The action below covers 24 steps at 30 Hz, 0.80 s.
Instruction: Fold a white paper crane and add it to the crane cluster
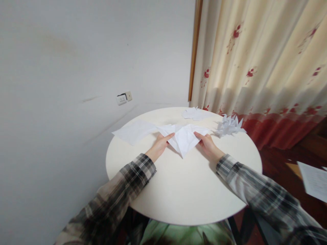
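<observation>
Between my two hands is a creased, partly folded sheet of white paper (pixel 184 136), its pointed corner toward me and its sides spreading out left and right. My left hand (pixel 161 142) pinches its left part, thumb on top and fingers underneath. On the other side my right hand (pixel 205 143) grips it the same way, thumb pressed on the upper face. The fingers under the paper are mostly hidden. Just left of my left hand lies a flat sheet of white paper (pixel 134 132). A cluster of folded paper pieces (pixel 229 126) with pointed tips sits right of my right hand.
The round white table (pixel 184 194) carries all of this. More white paper (pixel 192 114) lies at its far edge. A wall with a socket (pixel 121 99) rises at the left, a flowered curtain (pixel 255 61) behind at the right. Printed sheets (pixel 314 180) are beyond the table, lower right.
</observation>
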{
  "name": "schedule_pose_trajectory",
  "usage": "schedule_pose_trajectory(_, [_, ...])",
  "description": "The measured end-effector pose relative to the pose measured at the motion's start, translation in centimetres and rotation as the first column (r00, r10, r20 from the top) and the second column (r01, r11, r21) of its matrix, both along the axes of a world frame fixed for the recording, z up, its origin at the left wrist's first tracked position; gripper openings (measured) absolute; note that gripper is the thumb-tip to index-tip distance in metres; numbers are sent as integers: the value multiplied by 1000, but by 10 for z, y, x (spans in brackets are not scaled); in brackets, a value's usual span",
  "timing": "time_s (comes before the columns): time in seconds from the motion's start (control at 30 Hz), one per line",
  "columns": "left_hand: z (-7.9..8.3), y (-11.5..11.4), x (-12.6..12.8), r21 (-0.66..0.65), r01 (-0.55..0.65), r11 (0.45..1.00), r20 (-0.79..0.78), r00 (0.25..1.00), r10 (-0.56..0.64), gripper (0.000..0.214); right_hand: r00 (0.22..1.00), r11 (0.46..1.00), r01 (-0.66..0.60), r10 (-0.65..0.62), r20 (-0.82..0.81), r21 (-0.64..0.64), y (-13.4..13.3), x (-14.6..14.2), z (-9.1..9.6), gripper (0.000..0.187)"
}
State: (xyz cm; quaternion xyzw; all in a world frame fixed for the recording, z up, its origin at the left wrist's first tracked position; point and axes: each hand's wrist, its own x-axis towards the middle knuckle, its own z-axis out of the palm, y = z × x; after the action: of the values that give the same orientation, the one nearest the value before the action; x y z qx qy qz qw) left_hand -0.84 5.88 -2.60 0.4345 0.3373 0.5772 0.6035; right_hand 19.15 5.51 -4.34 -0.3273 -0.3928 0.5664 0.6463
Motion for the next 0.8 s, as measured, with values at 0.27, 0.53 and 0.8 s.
schedule_pose_trajectory(0.27, [-6, 3, -2, 53, -96, 994, -80, 992, 100, 46, 999, 1000, -18, 17, 44, 6, -2, -3, 1, 33])
schedule_pose_trajectory(0.53, [-8, -5, 5, -154, 240, 958, -84, 963, -255, 36, 991, 991, 125, -127, 52, 44, 4, -1, -5, 32])
schedule_pose_trajectory(0.8, [-11, -10, 7, -160, 322, 933, -301, 884, -357, 29, 990, 991, 125, -128, 56, 54, 3, -2, -2, 35])
